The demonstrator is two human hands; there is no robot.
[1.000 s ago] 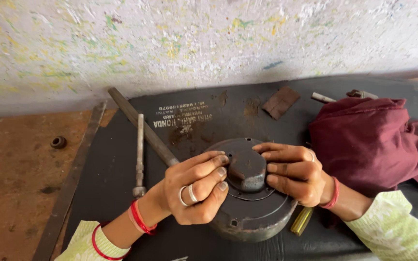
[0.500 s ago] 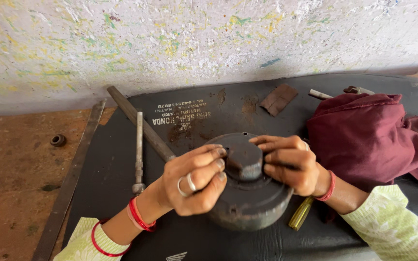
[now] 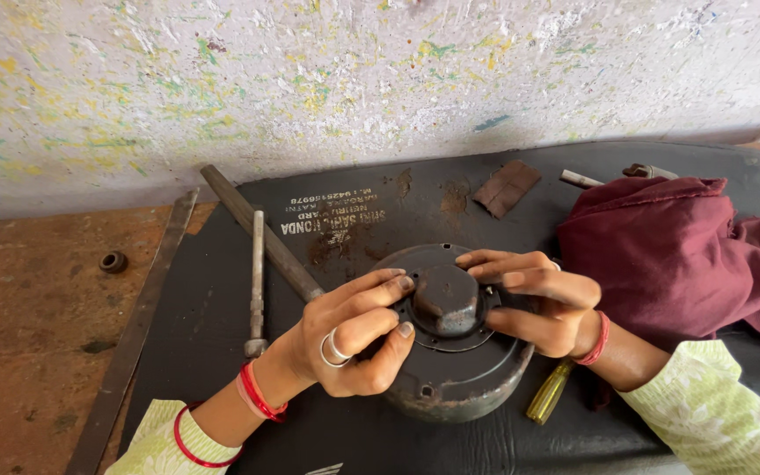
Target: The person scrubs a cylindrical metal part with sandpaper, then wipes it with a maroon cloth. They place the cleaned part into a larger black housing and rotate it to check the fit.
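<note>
Round rusty drum (image 3: 459, 387) sits on black mat (image 3: 222, 352), near centre. Small dome cap (image 3: 443, 303) rests on top of drum, in the middle. Left hand (image 3: 349, 339), rings on one finger, curls over drum's left rim, fingers (image 3: 393, 283) touching cap's left edge. Right hand (image 3: 543, 299) grips cap from right, fingers (image 3: 485, 259) pinched on its far and right sides. Both hands clamped on cap. Yellow screwdriver (image 3: 549, 391) lies just right of drum. Maroon cloth (image 3: 679, 255) far right. Metal rod (image 3: 257, 273) and bar (image 3: 261, 230) left of drum.
</note>
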